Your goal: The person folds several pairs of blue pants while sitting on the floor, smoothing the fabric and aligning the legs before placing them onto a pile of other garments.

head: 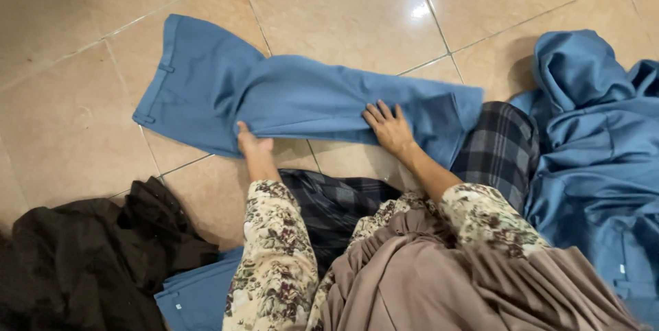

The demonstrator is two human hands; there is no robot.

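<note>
A pair of blue trousers [295, 94] lies spread across the tiled floor, waistband at the left. My left hand [252, 144] grips the near edge of the trousers, fingers tucked under the cloth. Flat on the fabric further right rests my right hand [390, 126], fingers spread and pressing down. Both arms wear floral sleeves.
A dark plaid cloth [498, 149] lies under and right of my arms. A heap of blue garments [597, 146] sits at the right. A black garment [89, 255] is bunched at lower left, beside another blue piece [195, 297]. Glossy beige floor tiles [62, 132] surround everything.
</note>
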